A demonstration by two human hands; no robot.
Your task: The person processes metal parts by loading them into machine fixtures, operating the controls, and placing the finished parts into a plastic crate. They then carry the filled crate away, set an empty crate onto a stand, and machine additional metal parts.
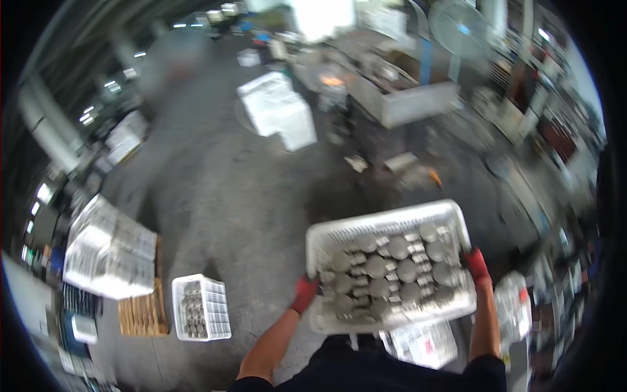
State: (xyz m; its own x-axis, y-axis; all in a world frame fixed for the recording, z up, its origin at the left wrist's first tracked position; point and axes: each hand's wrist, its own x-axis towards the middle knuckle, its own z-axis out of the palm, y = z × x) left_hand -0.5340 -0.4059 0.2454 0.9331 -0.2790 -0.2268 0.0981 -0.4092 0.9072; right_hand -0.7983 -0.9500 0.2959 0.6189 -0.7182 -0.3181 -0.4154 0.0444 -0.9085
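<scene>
A white plastic basket (385, 215) is held up in front of my body, tilted slightly, its right end a little higher in view. Inside lie rows of grey metal parts (375, 266) with round, disc-like ends; blur hides their finer shape. My left hand (304, 294), in a red glove, grips the basket's left end. At the right end my right hand (478, 266), also red-gloved, is closed on the rim. The fingertips of both hands are partly hidden by the basket wall.
On the floor at left stands another white basket (222, 307) of grey parts, beside a wooden pallet (144, 313) with stacked white baskets (108, 248). More white baskets (277, 111) stand ahead. A large metal bin (418, 104) and a fan (459, 29) are at far right.
</scene>
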